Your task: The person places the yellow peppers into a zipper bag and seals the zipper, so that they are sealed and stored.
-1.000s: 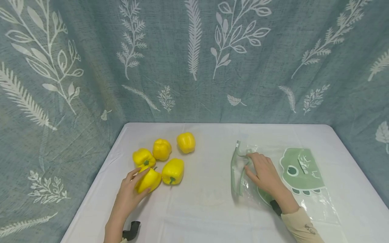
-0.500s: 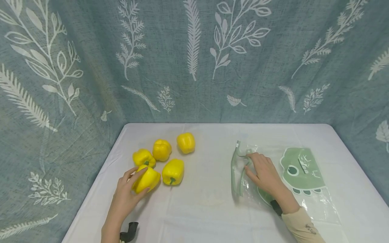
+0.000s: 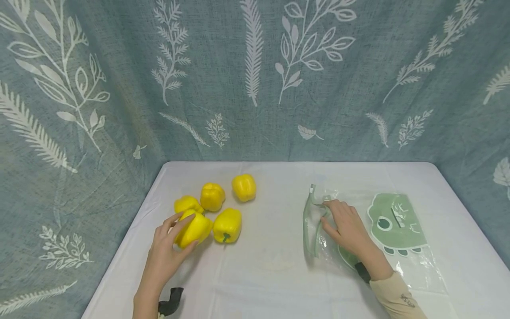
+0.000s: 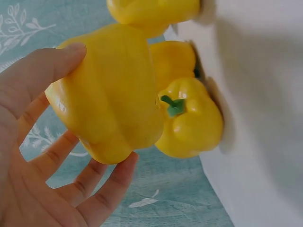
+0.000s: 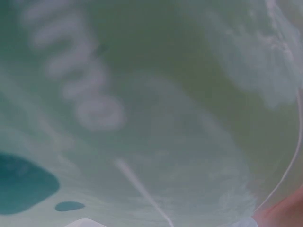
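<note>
A yellow bell pepper (image 3: 195, 229) is held by my left hand (image 3: 165, 252), thumb on one side and fingers on the other. In the left wrist view that pepper (image 4: 109, 94) looks raised off the tabletop. Just behind it sits another yellow pepper (image 3: 186, 204), partly hidden. To its right lies a pepper (image 3: 227, 227) with its green stem facing me. My right hand (image 3: 348, 228) pinches the edge at the mouth of a clear zip bag (image 3: 398, 226) with a green cartoon print. The bag's green-edged mouth gapes toward the left. Blurred printed plastic (image 5: 151, 123) fills the right wrist view.
Two more yellow peppers, one (image 3: 212, 196) near the held one and one (image 3: 244, 187) farther back, stand on the white-covered table (image 3: 271, 274). A blue-green curtain (image 3: 223, 79) with white leaf patterns hangs behind the table and at both sides.
My left hand has lifted the pepper slightly and turned it; it now covers more of the pepper behind. My right hand and the bag stay put.
</note>
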The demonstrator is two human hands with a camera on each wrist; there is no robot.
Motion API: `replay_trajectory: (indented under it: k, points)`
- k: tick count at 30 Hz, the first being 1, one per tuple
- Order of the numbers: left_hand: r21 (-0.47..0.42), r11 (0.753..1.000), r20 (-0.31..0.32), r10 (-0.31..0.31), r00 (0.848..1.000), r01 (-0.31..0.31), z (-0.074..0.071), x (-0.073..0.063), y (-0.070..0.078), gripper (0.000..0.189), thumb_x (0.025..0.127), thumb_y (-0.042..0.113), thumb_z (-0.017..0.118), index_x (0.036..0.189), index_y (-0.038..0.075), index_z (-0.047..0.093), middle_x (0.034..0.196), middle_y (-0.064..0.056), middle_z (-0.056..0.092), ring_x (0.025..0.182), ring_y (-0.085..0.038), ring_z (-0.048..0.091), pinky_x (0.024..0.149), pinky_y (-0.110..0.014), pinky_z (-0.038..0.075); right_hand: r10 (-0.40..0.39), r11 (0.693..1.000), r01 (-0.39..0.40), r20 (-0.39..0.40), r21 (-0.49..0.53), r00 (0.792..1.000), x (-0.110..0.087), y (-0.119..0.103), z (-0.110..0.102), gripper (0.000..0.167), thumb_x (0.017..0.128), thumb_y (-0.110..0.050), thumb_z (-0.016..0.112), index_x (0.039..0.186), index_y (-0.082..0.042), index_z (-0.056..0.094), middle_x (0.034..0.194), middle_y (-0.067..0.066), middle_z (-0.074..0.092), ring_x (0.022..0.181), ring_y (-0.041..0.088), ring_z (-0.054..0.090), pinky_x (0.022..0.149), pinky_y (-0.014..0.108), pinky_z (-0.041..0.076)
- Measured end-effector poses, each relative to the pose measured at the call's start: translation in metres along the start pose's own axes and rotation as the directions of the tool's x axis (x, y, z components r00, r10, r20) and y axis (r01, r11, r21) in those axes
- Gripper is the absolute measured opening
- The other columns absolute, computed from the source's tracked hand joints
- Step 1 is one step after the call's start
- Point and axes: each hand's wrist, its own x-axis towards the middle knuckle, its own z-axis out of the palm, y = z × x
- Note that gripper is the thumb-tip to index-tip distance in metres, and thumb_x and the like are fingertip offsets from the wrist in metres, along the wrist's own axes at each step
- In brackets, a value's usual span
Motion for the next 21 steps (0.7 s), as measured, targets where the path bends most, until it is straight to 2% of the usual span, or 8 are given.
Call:
replay_trajectory:
  k: [10,21]
  points:
    - [-0.028,0.999,-0.004,0.035,0.999,-0.035,-0.002,0.008,0.01,0.062,0.07,0.008,0.08,0.126,0.019,0.056,0.135,-0.009,0.044,0.112,-0.032,0.042,0.077,-0.054,0.047,-0.003,1.0,0.003,-0.004,0.0,1.0,0.0,0.0,-0.002,0.038,0.089,-0.028,0.052,0.121,-0.009,0.047,0.106,0.006,0.057,0.092,0.023,0.052,0.078,0.041,0.042]
    - [-0.078,0.996,0.038,0.057,0.998,-0.054,0.004,0.015,0.022,0.059,0.073,0.012,0.079,0.127,0.019,0.056,0.137,-0.009,0.042,0.119,-0.032,0.038,0.085,-0.055,0.045,-0.002,1.0,0.002,-0.011,0.01,1.0,0.0,0.0,-0.002,0.038,0.089,-0.028,0.052,0.121,-0.008,0.048,0.107,0.007,0.057,0.094,0.024,0.052,0.078,0.041,0.042]
